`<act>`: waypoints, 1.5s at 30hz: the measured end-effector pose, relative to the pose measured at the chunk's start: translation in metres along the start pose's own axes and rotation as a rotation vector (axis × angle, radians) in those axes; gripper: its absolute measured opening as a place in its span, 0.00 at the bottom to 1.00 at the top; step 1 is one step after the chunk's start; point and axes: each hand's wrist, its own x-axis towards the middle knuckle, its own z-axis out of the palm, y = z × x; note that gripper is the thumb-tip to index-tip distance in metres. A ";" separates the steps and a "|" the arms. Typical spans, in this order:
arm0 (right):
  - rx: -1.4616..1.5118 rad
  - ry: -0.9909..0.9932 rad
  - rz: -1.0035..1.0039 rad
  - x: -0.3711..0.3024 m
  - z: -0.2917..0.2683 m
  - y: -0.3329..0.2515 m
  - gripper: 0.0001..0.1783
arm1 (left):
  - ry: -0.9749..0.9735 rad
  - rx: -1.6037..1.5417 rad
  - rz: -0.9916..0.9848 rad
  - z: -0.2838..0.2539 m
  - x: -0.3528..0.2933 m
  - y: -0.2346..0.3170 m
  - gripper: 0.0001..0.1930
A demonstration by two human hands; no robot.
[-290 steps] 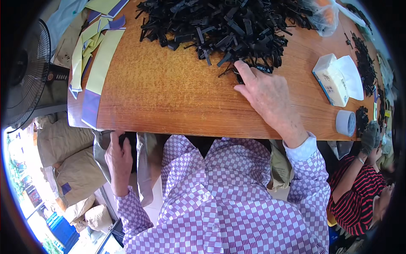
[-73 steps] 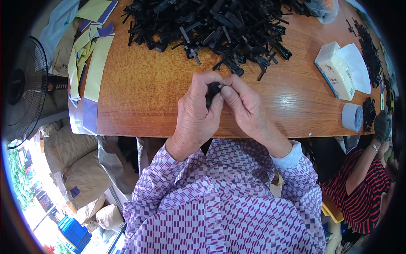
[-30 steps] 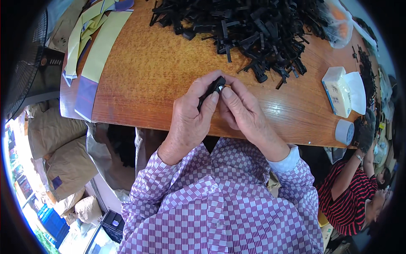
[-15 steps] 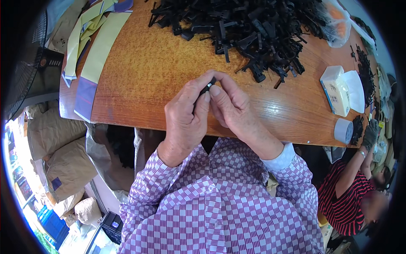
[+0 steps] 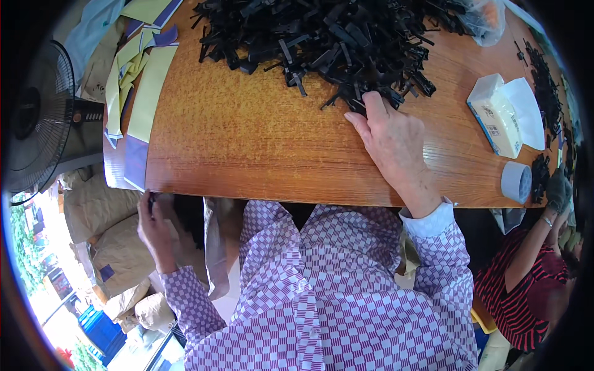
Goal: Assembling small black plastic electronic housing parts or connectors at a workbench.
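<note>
My left hand, slightly blurred, is below the left front edge of the table. It is closed, with a small black plastic part at its fingertips. My right hand reaches over the table to the near edge of a large pile of black plastic parts. Its thumb stands apart from the bent index finger, and the fingers touch the pile. The other fingertips are hidden, and I see nothing clearly gripped there.
An open sack hangs under the table by my left hand. Yellow and purple strips lie at the left, near a black fan. On the right are a tissue pack, a tape roll and a co-worker's gloved hand.
My hands were together over the table around a small black part. They have parted: the left moved down and left past the table edge, the right moved out to the pile.
</note>
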 end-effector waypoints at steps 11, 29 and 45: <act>0.840 -0.321 0.118 0.000 -0.021 0.001 0.12 | -0.728 -0.932 -0.188 0.057 -0.004 0.141 0.21; 0.667 -0.061 -0.481 -0.009 -0.006 -0.024 0.24 | -1.455 -1.642 -0.590 0.107 -0.012 0.154 0.20; 1.401 -0.513 0.304 -0.007 -0.003 -0.084 0.22 | -0.696 -1.146 0.005 0.092 -0.023 0.156 0.19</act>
